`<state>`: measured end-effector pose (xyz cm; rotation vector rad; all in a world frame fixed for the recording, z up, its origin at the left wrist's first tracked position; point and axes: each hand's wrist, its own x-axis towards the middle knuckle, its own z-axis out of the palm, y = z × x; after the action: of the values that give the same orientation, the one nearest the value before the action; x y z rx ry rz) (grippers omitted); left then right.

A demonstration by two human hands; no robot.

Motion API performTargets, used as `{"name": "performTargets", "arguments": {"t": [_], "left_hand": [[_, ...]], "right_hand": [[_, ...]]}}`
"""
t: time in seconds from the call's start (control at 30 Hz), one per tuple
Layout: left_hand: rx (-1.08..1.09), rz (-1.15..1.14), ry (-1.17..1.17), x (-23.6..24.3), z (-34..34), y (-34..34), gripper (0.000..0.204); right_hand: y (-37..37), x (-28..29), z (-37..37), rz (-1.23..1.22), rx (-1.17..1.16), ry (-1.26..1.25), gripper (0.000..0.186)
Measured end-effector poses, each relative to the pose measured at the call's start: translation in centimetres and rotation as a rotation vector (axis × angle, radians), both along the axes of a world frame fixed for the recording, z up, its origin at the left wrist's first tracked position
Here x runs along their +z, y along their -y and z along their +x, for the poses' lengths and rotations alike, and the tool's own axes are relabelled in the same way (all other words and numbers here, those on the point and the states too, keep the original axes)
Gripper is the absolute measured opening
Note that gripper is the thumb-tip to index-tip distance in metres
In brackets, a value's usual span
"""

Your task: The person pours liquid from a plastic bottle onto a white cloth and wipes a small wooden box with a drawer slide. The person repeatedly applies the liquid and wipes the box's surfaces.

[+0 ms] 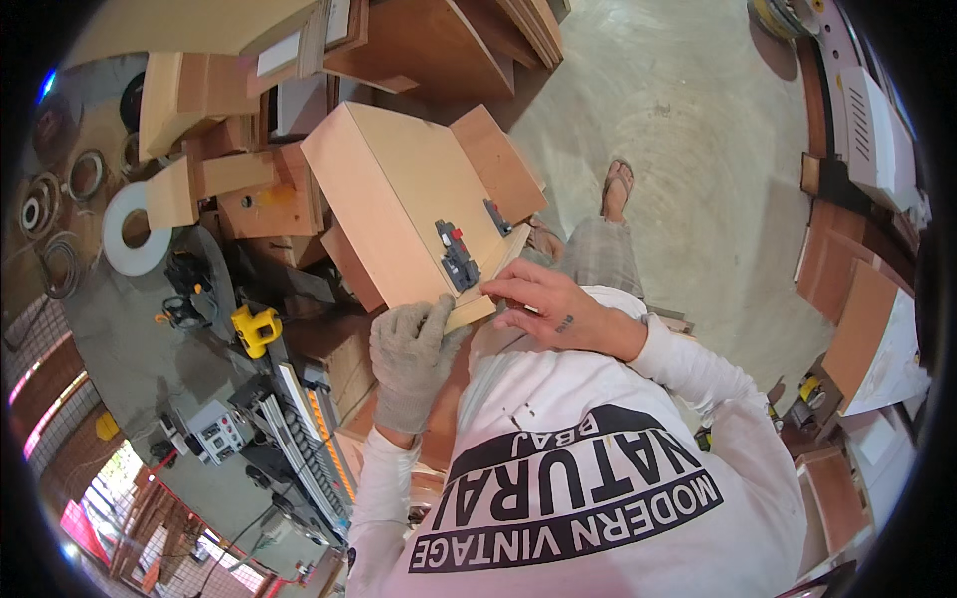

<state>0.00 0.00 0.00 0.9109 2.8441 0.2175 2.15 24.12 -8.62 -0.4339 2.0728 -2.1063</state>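
Okay, wooden drawer box (pixel 404 169) sits at 11 o'clock from view centre, tilted, its broad flat panel facing up and one long side wall facing about 9. Two dark grey plastic clips are on that panel, just inside the near edge: the larger-looking clip (pixel 457 257) with a red tab near the box's 6 o'clock corner, the second clip (pixel 496 216), also red-tabbed, further along toward 1 o'clock. Left hand (pixel 411 361), in a grey knit glove, at 8 o'clock: grasping the near corner of the box, thumb and fingers against the wood. Right hand (pixel 558 307), ungloved, at 3 o'clock: fingers half curled, tips at the narrow wooden edge strip (pixel 471 313); can't tell whether something small is pinched there. White printed sweatshirt (pixel 618 478) on the wearer, 5 to 6 o'clock. Around: yellow power tool (pixel 256 330) at 9; white ring-shaped roll (pixel 114 241) between 9 and 10; piled wooden boxes (pixel 264 204) at 10; leaning brown panels (pixel 419 50) near 12; sandalled foot (pixel 618 184) between 1 and 2, on grey concrete floor (pixel 688 130); white vented casing (pixel 875 140) at 2.
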Motion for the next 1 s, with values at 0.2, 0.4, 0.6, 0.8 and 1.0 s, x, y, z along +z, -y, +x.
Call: {"name": "performTargets", "arguments": {"t": [0.2,0.4,0.6,0.8,1.0], "left_hand": [[0.026,0.031,-0.039,0.0,-0.2,-0.3,0.059],[0.043,0.035,-0.028,0.0,0.0,0.0,0.059],[0.010,0.006,-0.020,-0.3,-0.2,0.4,0.056],[0.017,0.008,0.014,-0.8,-0.1,0.8,0.054],[0.068,0.019,0.046,-0.3,-0.2,0.5,0.055]], "right_hand": [[0.2,0.9,-1.9,0.068,0.069,-0.081,0.036],[0.0,1.8,-2.7,0.241,0.164,-0.218,0.036],[-0.1,2.9,-2.6,0.278,0.131,-0.244,0.038],[0.7,2.7,-2.4,0.354,0.117,-0.258,0.042],[1.0,2.7,-2.7,0.383,0.125,-0.281,0.038]]}}
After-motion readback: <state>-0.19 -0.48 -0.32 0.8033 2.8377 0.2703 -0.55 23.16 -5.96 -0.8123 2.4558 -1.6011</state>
